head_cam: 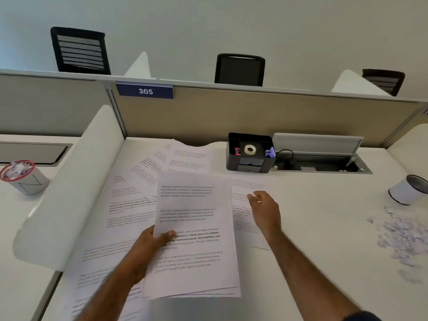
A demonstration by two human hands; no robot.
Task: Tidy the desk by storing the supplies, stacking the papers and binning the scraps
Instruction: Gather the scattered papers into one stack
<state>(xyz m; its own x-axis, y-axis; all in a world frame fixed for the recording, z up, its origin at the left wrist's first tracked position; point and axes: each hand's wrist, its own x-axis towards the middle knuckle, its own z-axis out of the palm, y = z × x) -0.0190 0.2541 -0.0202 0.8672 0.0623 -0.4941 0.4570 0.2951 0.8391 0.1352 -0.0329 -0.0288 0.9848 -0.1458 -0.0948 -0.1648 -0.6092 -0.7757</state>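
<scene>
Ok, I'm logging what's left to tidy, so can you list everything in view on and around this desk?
Held sheaf: one, white printed, above desk centre.
Loose papers: several, white printed, spread across desk left and centre.
Scraps: many, white, desk right.
Cup: one, white with dark rim, far right behind scraps.
Organiser: one, black, back of desk.
Tape roll: one, whitish, in organiser.
Scrap-filled cup: one, red-rimmed, neighbouring desk on left.
Chairs: three, black, behind partition.
Sign 305: one, blue, on partition.
Left hand: one, gripping held sheaf's lower left edge.
Right hand: one, open, above papers centre-right.
</scene>
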